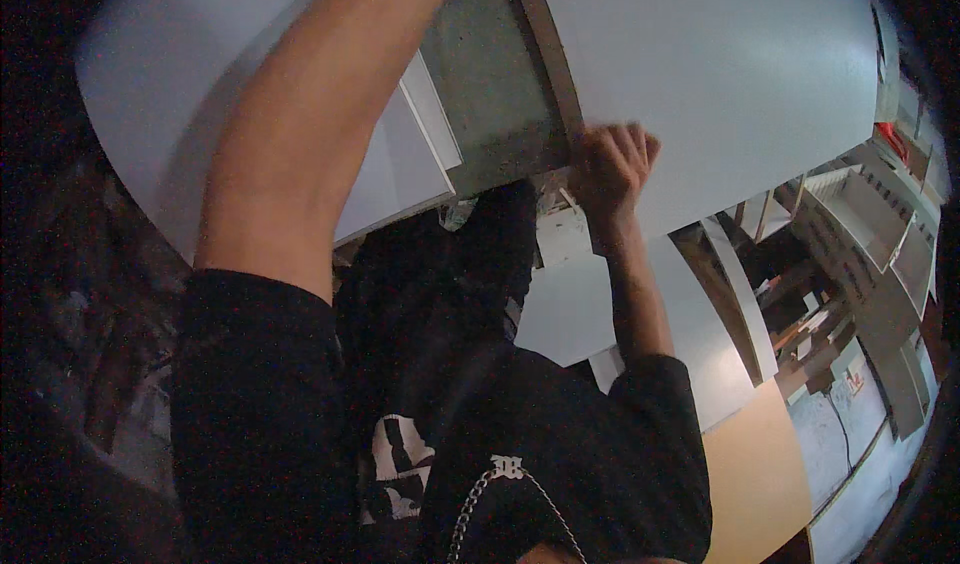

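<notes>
My left arm [300, 134] reaches up across the view and leaves it at the top, so the left hand is out of sight. Below it lies a pale white panel [190, 54]. My right hand [615, 164] has its fingers curled into a fist at the near corner of a large white board [710, 84], beside its brown edge strip [550, 54]. Whatever the fingers may hold is hidden. Between the two panels runs a grey-green surface [500, 74], with a narrow white strip [430, 114] along its left side.
More white panels [690, 314] and a tan board [760, 454] stand to the right of my body. Farther right are an open white box-like frame [865, 209] and scattered offcuts [810, 324]. Dark clutter [120, 364] fills the left side.
</notes>
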Demonstrator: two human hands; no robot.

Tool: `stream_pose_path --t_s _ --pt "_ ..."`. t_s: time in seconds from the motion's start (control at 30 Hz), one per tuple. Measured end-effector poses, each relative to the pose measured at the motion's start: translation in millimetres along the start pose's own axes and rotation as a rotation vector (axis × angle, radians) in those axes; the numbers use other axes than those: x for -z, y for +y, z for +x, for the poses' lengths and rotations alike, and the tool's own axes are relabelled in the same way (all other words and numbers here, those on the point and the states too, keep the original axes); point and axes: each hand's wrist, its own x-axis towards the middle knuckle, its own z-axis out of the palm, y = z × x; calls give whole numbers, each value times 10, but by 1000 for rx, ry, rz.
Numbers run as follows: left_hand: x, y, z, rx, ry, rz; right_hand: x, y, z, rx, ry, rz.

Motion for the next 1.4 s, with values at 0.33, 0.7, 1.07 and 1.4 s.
stream_pose_path --t_s 0.33,0.7,1.07,1.4 --pt "93 -32 -89 -17 96 54 -52 47 74 27 -90 -38" --pt "9 -23 -117 24 183 58 -90 6 359 -29 -60 2" --pt "67 44 -110 29 169 17 -214 96 385 -69 -47 7" --pt "49 39 -116 53 124 1 -65 9 461 -61 -104 -18"
